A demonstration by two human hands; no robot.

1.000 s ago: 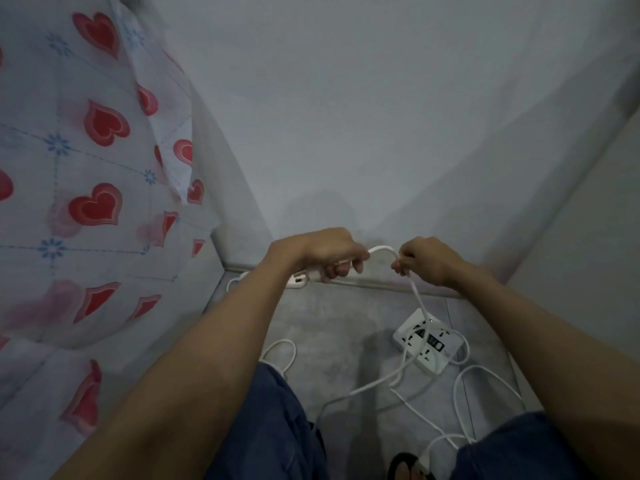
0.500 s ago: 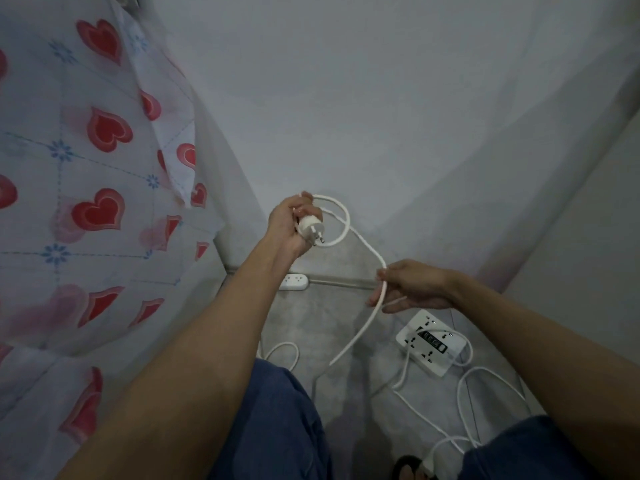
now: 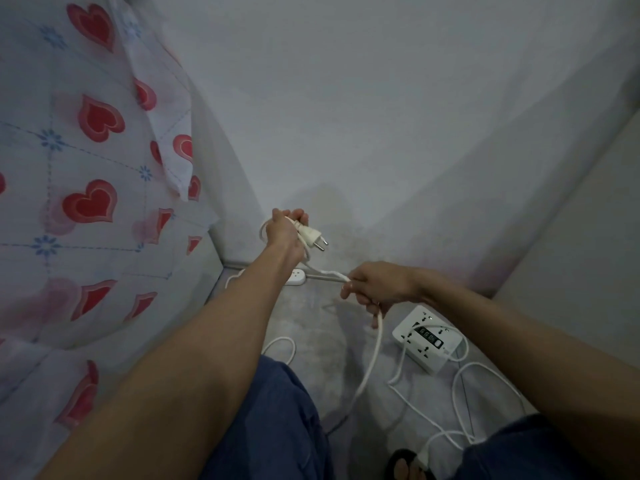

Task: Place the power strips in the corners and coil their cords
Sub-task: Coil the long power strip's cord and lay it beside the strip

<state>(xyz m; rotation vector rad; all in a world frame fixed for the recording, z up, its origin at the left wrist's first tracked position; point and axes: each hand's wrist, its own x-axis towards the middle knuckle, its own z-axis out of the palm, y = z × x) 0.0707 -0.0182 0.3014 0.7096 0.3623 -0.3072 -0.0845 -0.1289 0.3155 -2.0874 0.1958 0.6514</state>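
Note:
My left hand (image 3: 283, 229) grips a small coil of white cord together with its white two-pin plug (image 3: 313, 238), held up in front of the wall. The white cord (image 3: 371, 355) runs from that coil to my right hand (image 3: 377, 285), which holds it in curled fingers, then hangs down to the floor. A slim white power strip (image 3: 297, 276) lies in the floor corner by the baseboard, partly behind my left forearm. A square white power strip (image 3: 427, 338) with a small display sits on the floor to the right, loose white cord (image 3: 485, 367) looped around it.
A bed with a heart-patterned sheet (image 3: 86, 202) fills the left side. Grey walls close off the back and right. My knees in blue trousers (image 3: 270, 427) are at the bottom, and a dark sandal (image 3: 403, 464) on a foot shows near the lower edge.
My right hand moved from meeting the left down and right, drawing cord out. My left hand rose, then dropped slightly, now holding plug and a loop of cord.

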